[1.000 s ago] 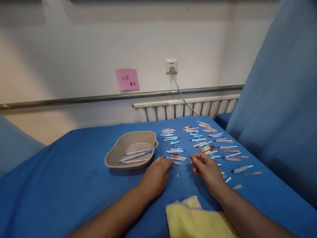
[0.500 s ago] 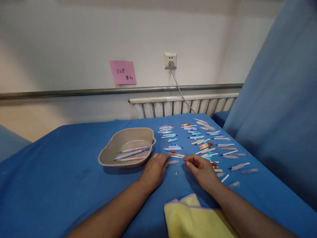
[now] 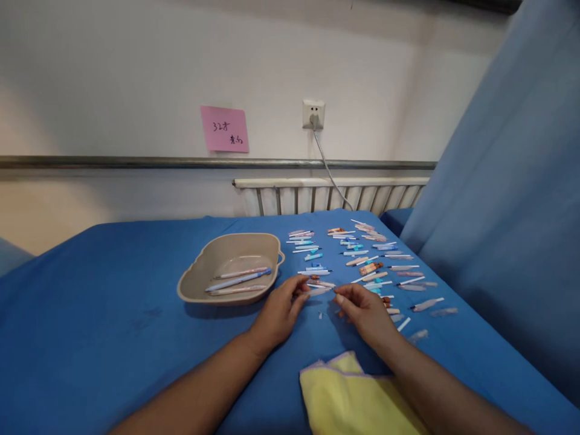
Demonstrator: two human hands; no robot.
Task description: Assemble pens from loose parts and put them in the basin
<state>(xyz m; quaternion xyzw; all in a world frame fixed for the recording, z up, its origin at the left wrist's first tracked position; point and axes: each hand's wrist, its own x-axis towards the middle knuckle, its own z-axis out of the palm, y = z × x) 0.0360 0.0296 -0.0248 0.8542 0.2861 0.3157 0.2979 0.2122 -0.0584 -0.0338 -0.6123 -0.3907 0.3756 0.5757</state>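
Observation:
My left hand [image 3: 281,309] is closed, thumb and fingers pinching one end of a pale translucent pen barrel [image 3: 319,291] just above the blue cloth. My right hand [image 3: 368,311] faces it from the right with its fingertips pinched by the barrel's other end; what they grip is too small to make out. Just beyond the fingers lie a white pen refill and pinkish pen parts [image 3: 321,283]. A tiny clear piece [image 3: 321,315] rests on the cloth between my hands.
To the left, a beige basin [image 3: 185,290] holds several assembled pens [image 3: 240,280]. Rows of pen parts [image 3: 371,267] spread across the right side of the blue-covered bed [image 3: 113,338]. A yellow cloth [image 3: 348,399] lies in front. A blue curtain [image 3: 512,199] hangs at right.
My left hand has taken hold of the pen barrel and raised it slightly, where before it rested flatter beside it. My right hand stays pinched nearby. The view has shifted slightly.

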